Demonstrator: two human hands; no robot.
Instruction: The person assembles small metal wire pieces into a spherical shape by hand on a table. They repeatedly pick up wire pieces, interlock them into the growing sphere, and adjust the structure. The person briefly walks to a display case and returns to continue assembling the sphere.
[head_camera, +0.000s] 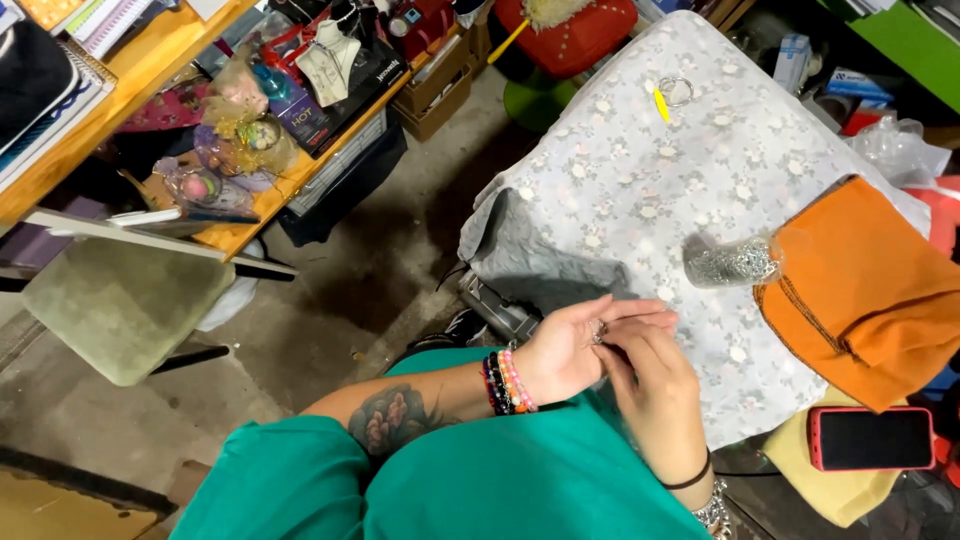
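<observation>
Head view, looking down. Two hands meet at the lower centre, just over the near edge of a cloth-covered table (640, 180). The left hand (570, 350) lies palm up, fingers stretched toward 3 o'clock and only slightly curled; a small silvery ring (598, 330) rests at the base of those fingers. The right hand (650, 385) comes in from 5 o'clock, its fingers bent and drawn together over the ring, the tips touching it; how firmly they pinch it cannot be told.

The left wrist carries a stack of bead bracelets (508, 382), at least three, in black, orange and pink. The right wrist carries one thin black band (690, 480). Both arms emerge from a green garment (480, 480).

On the floral grey cloth, counted: one clear tube of glittery silver bits (735, 264) lying on its side at 2 o'clock from the hands; one wire hoop (676, 90) and one yellow stick (661, 103), just beside each other, well apart at 12 o'clock. One folded orange cloth (860, 290) overlaps the table's edge at 3 o'clock. One phone in a red case (872, 438), screen dark, lies on a yellow cloth (830, 480) at 4 o'clock.

At 9 o'clock stands one green cushioned stool (120, 305); at 10 o'clock, one cluttered wooden shelf (150, 50).
</observation>
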